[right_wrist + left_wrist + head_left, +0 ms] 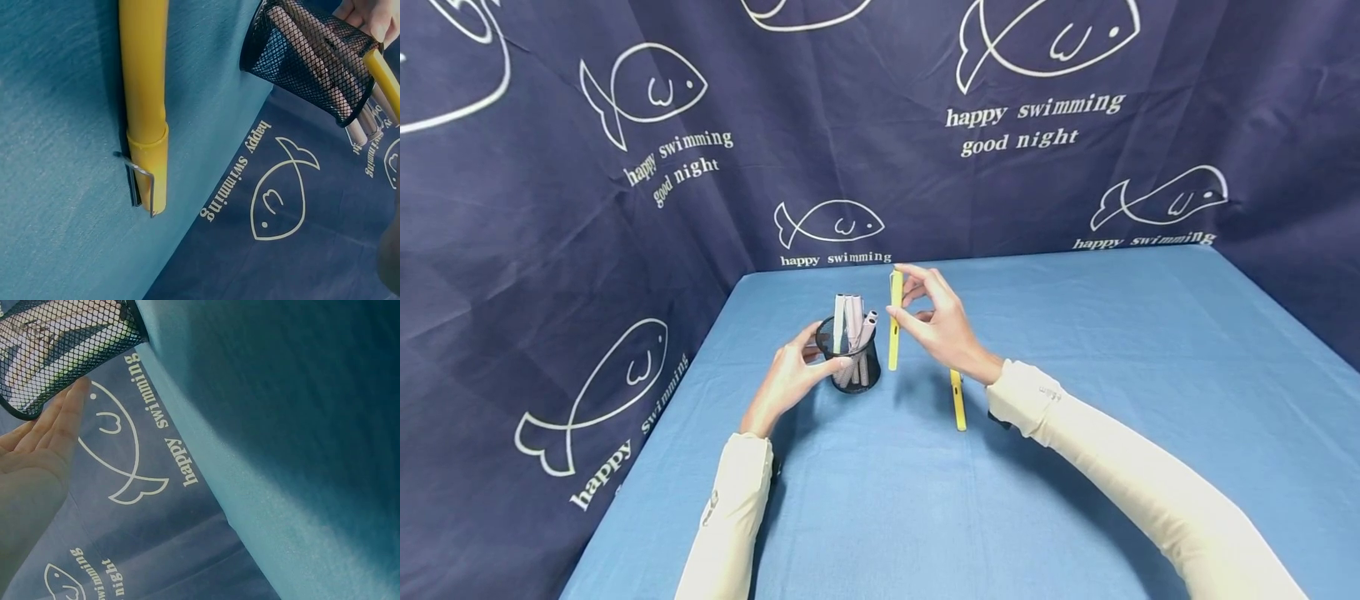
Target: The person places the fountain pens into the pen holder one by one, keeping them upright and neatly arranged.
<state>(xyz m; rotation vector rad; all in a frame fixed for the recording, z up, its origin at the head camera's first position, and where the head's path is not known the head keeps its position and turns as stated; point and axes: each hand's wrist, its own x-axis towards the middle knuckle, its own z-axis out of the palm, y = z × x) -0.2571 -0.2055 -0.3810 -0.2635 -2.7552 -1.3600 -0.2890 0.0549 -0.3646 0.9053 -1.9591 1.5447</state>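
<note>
A black mesh pen holder (867, 367) stands on the blue cloth, and several pale pink and white pens (854, 317) lean inside it. My left hand (790, 371) grips the holder, its thumb on the near side and fingers round the far left side. Just right of the holder, my right hand (943, 321) pinches a yellow pen (894, 333) near its upper, clip end. That pen hangs upright above the cloth. A second yellow pen (958, 404) lies on the cloth beneath my right wrist; its clip (140, 181) shows in the right wrist view.
A blue cloth (880, 517) covers the table. Dark blue curtains (865, 142) with white fish drawings and lettering rise behind the table and along its left side.
</note>
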